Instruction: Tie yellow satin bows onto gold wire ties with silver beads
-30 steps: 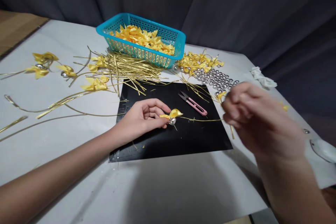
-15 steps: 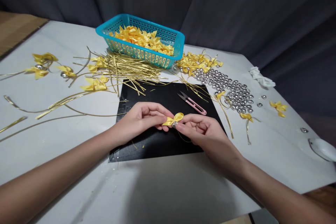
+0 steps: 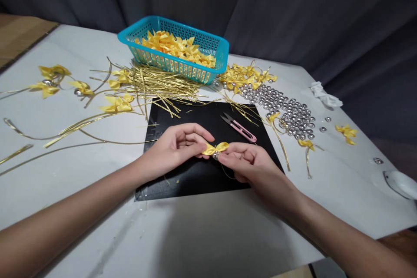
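A small yellow ribbon bow (image 3: 215,149) is stretched between my two hands above a black mat (image 3: 195,178). My left hand (image 3: 182,143) pinches its left end between thumb and fingers, with the index finger lifted off. On the other side my right hand (image 3: 249,160) grips the bow's right loop, its thumb next to a silver bell (image 3: 215,155) at the bow's middle. A thin gold cord hangs below the right fingers. Pink-handled thread snips (image 3: 243,131) lie on the mat behind my right hand.
Behind the mat stands a teal basket (image 3: 176,63) of yellow bows. Gold cords (image 3: 166,84) lie piled before it, silver bells (image 3: 286,113) to the right. Tied bows (image 3: 119,103) are scattered left. A white object (image 3: 402,183) sits at the right edge.
The bow's right loop has tipped down, so the bow now lies flatter. My left index finger has lifted slightly away from it, while both hands stay in nearly the same place.
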Tool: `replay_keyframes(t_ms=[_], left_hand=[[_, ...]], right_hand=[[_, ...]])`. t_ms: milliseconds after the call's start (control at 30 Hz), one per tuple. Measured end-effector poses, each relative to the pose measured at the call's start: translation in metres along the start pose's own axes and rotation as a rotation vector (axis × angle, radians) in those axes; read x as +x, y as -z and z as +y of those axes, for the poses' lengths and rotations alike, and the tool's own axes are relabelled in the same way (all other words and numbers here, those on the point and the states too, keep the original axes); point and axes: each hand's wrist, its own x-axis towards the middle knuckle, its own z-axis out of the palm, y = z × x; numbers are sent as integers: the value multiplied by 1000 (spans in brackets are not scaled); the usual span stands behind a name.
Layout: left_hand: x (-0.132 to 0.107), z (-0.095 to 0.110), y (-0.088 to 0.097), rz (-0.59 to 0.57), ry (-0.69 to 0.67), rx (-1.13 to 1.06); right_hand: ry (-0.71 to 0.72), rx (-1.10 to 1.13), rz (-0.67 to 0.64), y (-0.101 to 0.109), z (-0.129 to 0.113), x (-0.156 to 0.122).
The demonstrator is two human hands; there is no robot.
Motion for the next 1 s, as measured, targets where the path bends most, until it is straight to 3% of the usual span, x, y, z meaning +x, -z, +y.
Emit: replay_keyframes(t_ms=[433, 667, 833, 1000], left_hand=[[0, 1, -2, 17, -81, 126], [0, -6, -2, 32, -265, 293], [-6, -6, -6, -15, -242, 341], [-9, -4, -8, -115, -151, 155]], right_hand=[[101, 18, -24, 5, 1, 6], [292, -251, -17, 2, 5, 6], [452, -464, 60, 3, 15, 7], [577, -604, 158, 4, 17, 6]])
